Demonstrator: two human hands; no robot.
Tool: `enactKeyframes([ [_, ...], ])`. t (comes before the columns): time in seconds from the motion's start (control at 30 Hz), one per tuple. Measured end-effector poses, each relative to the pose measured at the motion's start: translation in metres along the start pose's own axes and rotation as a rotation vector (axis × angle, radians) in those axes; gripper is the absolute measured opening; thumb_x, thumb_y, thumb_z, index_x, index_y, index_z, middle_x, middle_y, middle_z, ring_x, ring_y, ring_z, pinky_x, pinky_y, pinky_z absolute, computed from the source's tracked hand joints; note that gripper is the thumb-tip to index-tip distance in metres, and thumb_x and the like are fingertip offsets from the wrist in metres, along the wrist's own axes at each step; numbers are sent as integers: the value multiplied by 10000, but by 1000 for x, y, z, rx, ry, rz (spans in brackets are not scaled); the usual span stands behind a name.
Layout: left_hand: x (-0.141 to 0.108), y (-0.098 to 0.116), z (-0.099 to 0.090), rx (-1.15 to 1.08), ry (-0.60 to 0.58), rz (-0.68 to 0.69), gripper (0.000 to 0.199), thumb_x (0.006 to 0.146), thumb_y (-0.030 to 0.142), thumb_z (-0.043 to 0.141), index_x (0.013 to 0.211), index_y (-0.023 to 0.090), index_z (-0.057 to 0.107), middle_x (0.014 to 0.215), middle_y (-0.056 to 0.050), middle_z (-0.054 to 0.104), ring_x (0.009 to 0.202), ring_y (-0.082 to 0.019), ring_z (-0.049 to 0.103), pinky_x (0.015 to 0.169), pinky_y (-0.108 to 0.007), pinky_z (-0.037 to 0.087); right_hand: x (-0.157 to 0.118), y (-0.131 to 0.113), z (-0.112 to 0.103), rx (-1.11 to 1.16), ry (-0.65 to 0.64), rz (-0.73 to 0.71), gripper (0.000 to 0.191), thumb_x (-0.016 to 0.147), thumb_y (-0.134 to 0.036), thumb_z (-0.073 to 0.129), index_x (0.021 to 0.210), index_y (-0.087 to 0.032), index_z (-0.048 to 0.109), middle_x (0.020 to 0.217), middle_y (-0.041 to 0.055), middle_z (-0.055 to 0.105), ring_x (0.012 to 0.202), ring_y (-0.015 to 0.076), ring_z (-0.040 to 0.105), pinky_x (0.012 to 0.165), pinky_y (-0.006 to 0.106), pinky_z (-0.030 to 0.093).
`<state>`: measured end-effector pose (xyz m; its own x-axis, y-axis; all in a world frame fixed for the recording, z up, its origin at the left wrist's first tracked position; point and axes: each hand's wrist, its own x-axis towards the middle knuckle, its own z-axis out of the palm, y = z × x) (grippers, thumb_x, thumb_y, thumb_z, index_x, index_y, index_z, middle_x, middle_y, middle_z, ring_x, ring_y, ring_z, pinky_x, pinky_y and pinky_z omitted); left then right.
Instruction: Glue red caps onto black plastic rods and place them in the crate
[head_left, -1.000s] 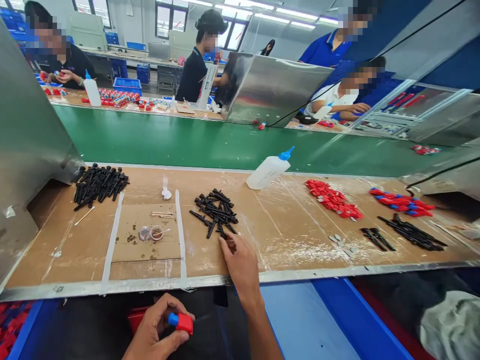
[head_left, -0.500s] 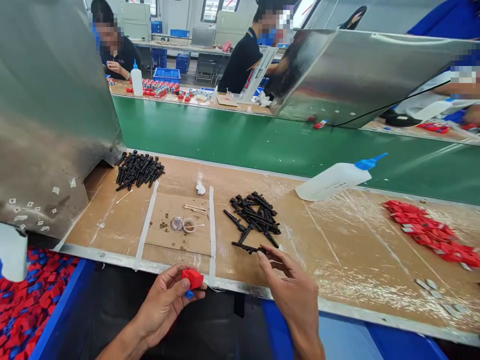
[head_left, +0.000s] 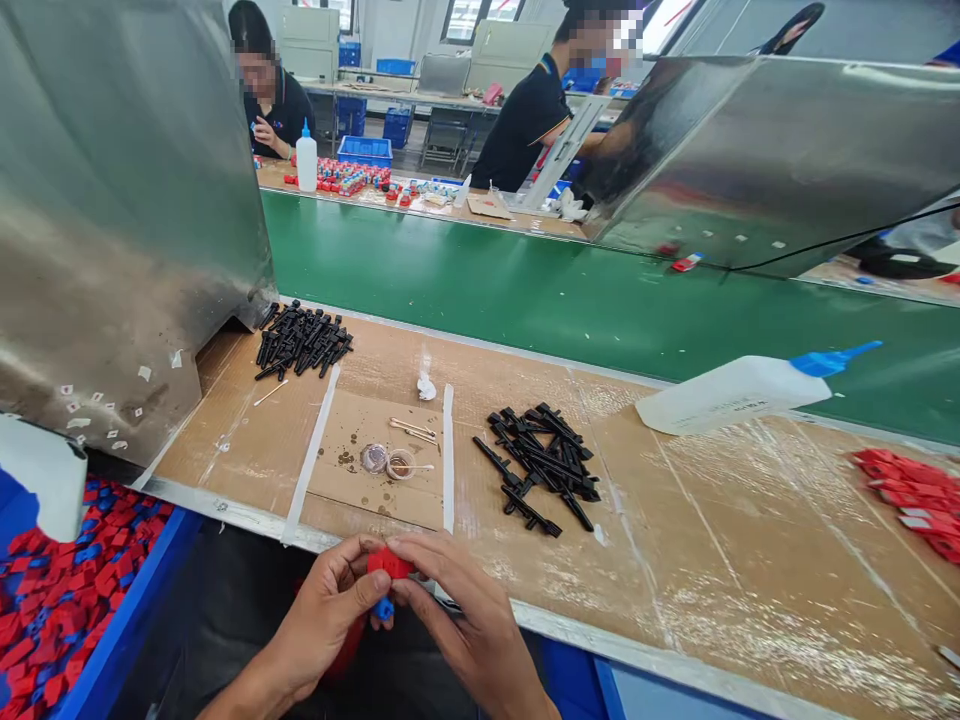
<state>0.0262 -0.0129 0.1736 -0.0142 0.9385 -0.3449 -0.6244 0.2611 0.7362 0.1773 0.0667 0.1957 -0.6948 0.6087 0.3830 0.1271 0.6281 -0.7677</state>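
In front of the bench edge, my left hand [head_left: 330, 610] grips a small red plastic piece [head_left: 388, 564] with a blue part [head_left: 384, 608] under it. My right hand [head_left: 469, 620] has its fingers closed on the right side of the same red piece; the fingers hide part of it. A pile of black plastic parts [head_left: 540, 455] lies beyond my right hand, one of them [head_left: 531, 512] at the pile's near side. Past my left hand, a cardboard sheet [head_left: 337, 495] carries a small open dish [head_left: 400, 464], its lid [head_left: 374, 458] and cotton swabs [head_left: 412, 430].
More black parts [head_left: 304, 340] are heaped at the back left beside a metal panel [head_left: 135, 230]. A white squeeze bottle [head_left: 727, 395] leans at the right, near red pieces [head_left: 911, 500]. Blue bin [head_left: 124, 620] at lower left holds red and blue pieces. Two people work across the green belt [head_left: 465, 270].
My right hand has left the black part at the pile, which stays on the bench, and has come over to the red piece in my left hand. The view has swung slightly left.
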Motion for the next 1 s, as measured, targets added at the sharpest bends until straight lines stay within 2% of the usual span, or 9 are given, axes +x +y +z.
enactKeyframes([
  [0.17,3,15,-10,237,-135,-12,359,832,318,701,1162,209,611,931,-26,632,724,-100,528,655,-225,437,0,10,-2,1,3,38,392,920,-130,587,1279,-284,552,1143,44,671,1031,187,606,889,315,511],
  [0.27,8,18,-14,279,-78,-10,351,840,322,689,1161,219,590,901,-11,638,642,-80,535,633,-226,446,3,21,-8,-63,178,210,363,906,-231,629,1260,-286,565,1090,37,677,934,184,619,840,313,515],
  [0.37,17,18,-16,232,-64,0,305,843,309,686,1108,194,588,834,-22,671,639,-107,601,661,-253,476,15,37,-14,-172,382,399,303,906,-289,622,1207,-249,609,949,31,672,780,168,595,742,306,504],
  [0.47,24,19,-18,136,-87,-11,323,865,293,662,1144,161,569,715,-38,691,650,-146,641,686,-291,503,31,49,-16,-163,368,463,259,893,-329,632,1124,-216,665,869,27,660,731,164,574,702,302,489],
  [0.57,26,23,-20,45,-111,-19,315,881,285,641,1158,148,576,720,-48,686,655,-159,651,676,-312,520,45,53,-13,-142,305,457,215,886,-345,636,1039,-210,703,804,16,660,663,152,549,657,289,476],
  [0.67,23,26,-21,-24,-108,-11,285,880,271,639,1146,176,601,927,-68,665,689,-157,663,683,-330,537,55,51,-8,-145,257,393,177,892,-329,625,980,-207,719,769,14,665,617,144,532,612,280,463],
  [0.77,19,28,-22,-56,-94,7,406,891,251,621,1285,253,521,1118,-82,611,715,-156,674,704,-349,542,62,45,-6,-167,224,305,153,902,-293,611,986,-215,712,848,31,699,647,155,551,613,290,464],
  [0.83,17,28,-24,-48,-86,23,434,901,255,605,1316,279,478,1144,-83,600,735,-166,680,710,-353,540,65,41,-6,-207,225,255,142,912,-282,596,974,-222,708,901,43,716,697,171,578,642,306,476],
  [1.0,18,33,-32,43,-93,36,274,901,312,604,1147,200,556,1082,-87,633,683,-149,664,680,-321,514,67,32,-9,-311,272,226,161,932,-306,565,937,-212,696,900,57,719,749,188,618,689,318,506],
])
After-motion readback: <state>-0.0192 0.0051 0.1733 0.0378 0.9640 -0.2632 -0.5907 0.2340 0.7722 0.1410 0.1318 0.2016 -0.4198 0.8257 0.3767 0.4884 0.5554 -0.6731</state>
